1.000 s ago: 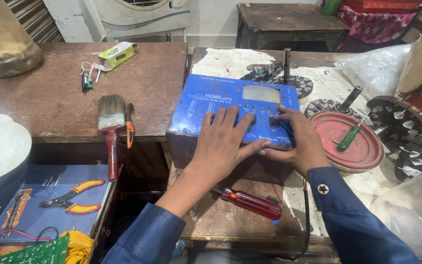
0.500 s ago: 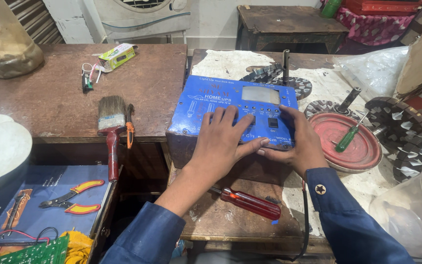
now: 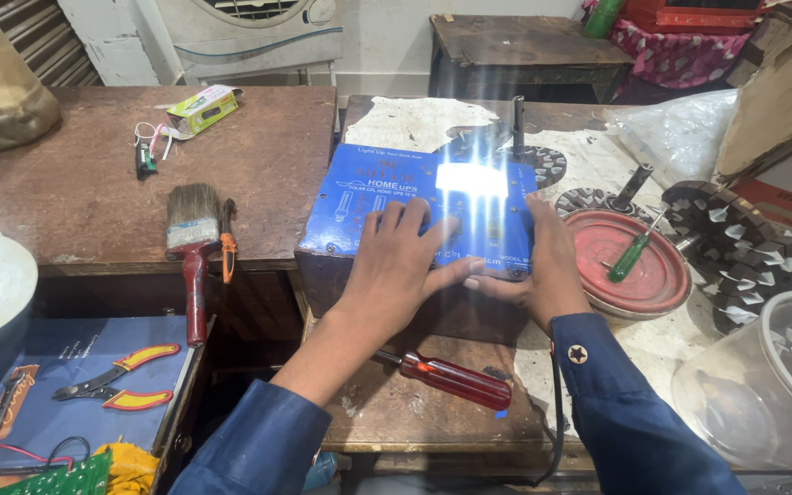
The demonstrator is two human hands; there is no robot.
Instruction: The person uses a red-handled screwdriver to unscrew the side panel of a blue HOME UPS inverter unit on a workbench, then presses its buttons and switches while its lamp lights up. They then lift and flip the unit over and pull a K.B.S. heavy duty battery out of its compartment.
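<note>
A blue-faced box-shaped electrical unit point(image 3: 359, 197) with a dark body stands on the brown workbench. My left hand point(image 3: 396, 266) lies flat on its blue panel, fingers spread, thumb pointing right. My right hand point(image 3: 538, 266) rests on the panel's right side, its thumb reaching toward the left thumb. A small screen point(image 3: 472, 177) on the panel glares bright white. Neither hand holds a tool. Just below my forearms lies a red-handled screwdriver point(image 3: 456, 379) on the bench.
A paintbrush point(image 3: 192, 238) and an orange-handled tool point(image 3: 227, 247) lie to the left. A red round dish point(image 3: 657, 275) holds a green screwdriver point(image 3: 632, 255). Dark slotted metal cores point(image 3: 744, 229) sit at right, a clear plastic tub point(image 3: 763, 385) at lower right, red-yellow pliers point(image 3: 116, 390) at lower left.
The screen on the blue panel now glares bright white. Both hands stay on the panel, shifted only slightly.
</note>
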